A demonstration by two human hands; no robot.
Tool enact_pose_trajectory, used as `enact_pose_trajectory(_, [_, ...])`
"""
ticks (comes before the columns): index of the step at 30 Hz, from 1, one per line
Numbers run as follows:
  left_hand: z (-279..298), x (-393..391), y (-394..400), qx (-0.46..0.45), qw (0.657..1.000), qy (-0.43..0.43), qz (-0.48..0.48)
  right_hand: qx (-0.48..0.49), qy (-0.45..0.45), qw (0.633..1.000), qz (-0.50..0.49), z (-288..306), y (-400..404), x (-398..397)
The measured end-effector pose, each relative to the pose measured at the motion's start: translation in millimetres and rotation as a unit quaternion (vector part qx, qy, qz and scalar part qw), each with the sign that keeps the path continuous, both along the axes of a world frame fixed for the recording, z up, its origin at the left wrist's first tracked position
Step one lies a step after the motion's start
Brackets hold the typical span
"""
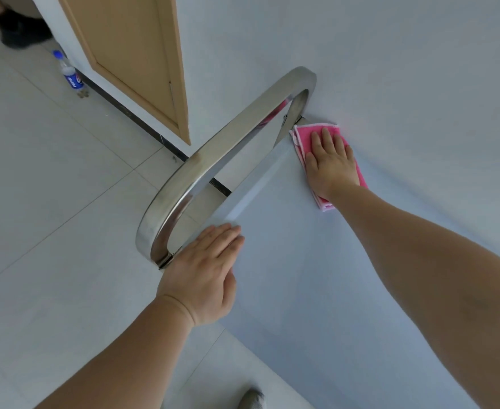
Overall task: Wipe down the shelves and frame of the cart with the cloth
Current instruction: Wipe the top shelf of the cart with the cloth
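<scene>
— Right hand lay flat, fingers spread and stretched out, pressing the folded pink cloth onto the cart's top shelf. It gripped nothing; the palm alone pinned the cloth, right beside the far foot of the steel handle.

— And the left hand?

— Open as well, fingers together, resting on the shelf edge by the near foot of the handle, holding nothing (steadying the cart, I'd judge).

— How should that stroke have gone?

— Even pressure through the whole palm, long overlapping passes away from the handle across the shelf, I'd say. The corner where the handle's foot met the shelf looked likely to trap dirt, so a folded edge pushed into it would have served better than the flat.

— Anything in the way?

— The handle itself arched over that end, so the arm had to work around it. Beyond the handle, a Pepsi bottle stood on the tiled floor near a wooden door, well apart from the cart. Lower shelves were out of sight.
</scene>
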State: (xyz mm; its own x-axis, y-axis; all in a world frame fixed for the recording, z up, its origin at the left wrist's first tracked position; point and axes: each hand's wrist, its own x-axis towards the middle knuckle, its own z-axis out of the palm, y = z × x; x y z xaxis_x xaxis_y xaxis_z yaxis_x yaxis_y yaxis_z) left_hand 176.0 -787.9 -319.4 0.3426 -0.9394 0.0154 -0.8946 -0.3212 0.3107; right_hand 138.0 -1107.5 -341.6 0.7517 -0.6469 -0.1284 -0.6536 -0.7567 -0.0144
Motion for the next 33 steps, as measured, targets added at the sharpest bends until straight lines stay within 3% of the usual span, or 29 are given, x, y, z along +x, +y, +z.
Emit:
enact_pose_trajectory(9, [-1, 0, 1, -0.011, 1.0, 0.006, -0.001, -0.002, -0.004, 0.999, 0.039, 1, -2, 23])
enact_pose_trajectory(16, [-2, 1, 2, -0.014, 1.0, 0.006, -0.008, 0.013, 0.012, 0.995, 0.102, 2, 42, 12])
enact_pose_trajectory(26, [-3, 4, 11, -0.119, 0.99, 0.012, -0.07, 0.031, 0.022, 0.983, 0.179, 10, 133, -20])
enact_pose_trajectory(33, [-4, 2, 50, -0.167, 0.974, 0.071, -0.134, 0.024, 0.03, 0.979, 0.198, 13, 156, -30])
